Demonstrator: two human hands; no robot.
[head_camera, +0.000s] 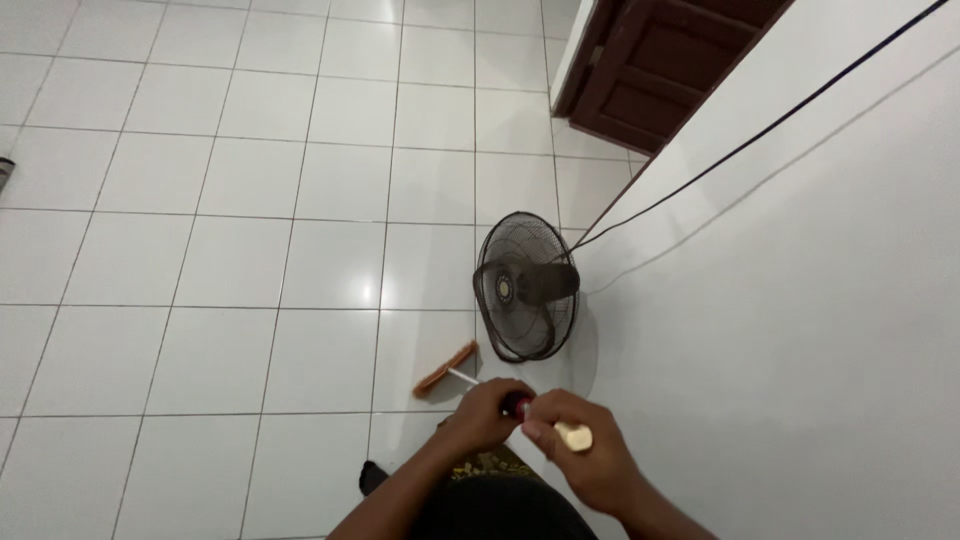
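Observation:
My left hand is closed around a tool with a red part showing between both hands. A thin pale shaft sticks out from that hand toward an orange brush head low over the floor; I cannot tell if they are joined. My right hand touches the left one and grips a small cream-coloured piece at the near end. Just beyond the hands, a black wire-caged fan is fixed to the white wall.
White floor tiles spread to the left. A black cord runs from the fan up along the wall. A dark brown door stands at the top. My dark clothing and a foot show at the bottom.

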